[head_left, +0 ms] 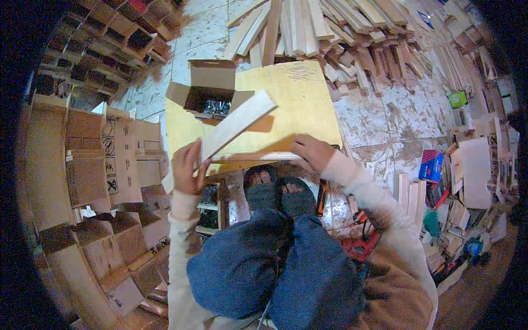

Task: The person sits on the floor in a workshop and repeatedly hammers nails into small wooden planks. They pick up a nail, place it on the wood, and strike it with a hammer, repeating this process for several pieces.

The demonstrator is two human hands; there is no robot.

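A pale wooden slat (237, 123) slants over the low yellow table (297, 110), its far end raised near an open cardboard box. Its near end passes by my left hand (188, 166), whose fingers and thumb are closed round it. A second, thinner-looking wooden strip (256, 157) lies crosswise along the table's near edge, seen on its edge. At that strip's right end, the fingers of my right hand (312, 153) are bent and closed on it. Its left end reaches my left fingers; whether they grip it too, I cannot tell.
The cardboard box (212, 74) on the table holds small shiny dark pieces. Behind lies a big heap of wooden slats (319, 33). Cardboard boxes (118, 148) are stacked at left. On the right are a blue-red box (431, 166), more wood, and a red tool (360, 245) beside my legs.
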